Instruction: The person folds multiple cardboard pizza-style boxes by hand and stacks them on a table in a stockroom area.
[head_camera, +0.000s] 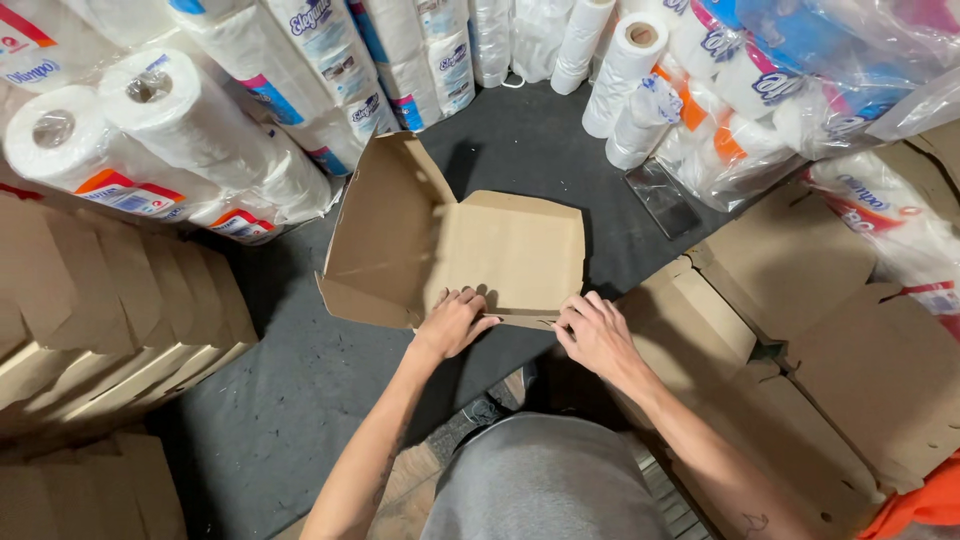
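Dark grey floor (270, 400) is lying ringed by wrapped paper rolls (180, 140) and stacks of flat cardboard (110, 310), with a half-folded cardboard box (500, 250) sitting in the middle. Both hands are working at its near edge: the left hand (452, 322) is pressing down with fingers spread on the flap, while the right hand (597, 335) is pinching the box's front edge.
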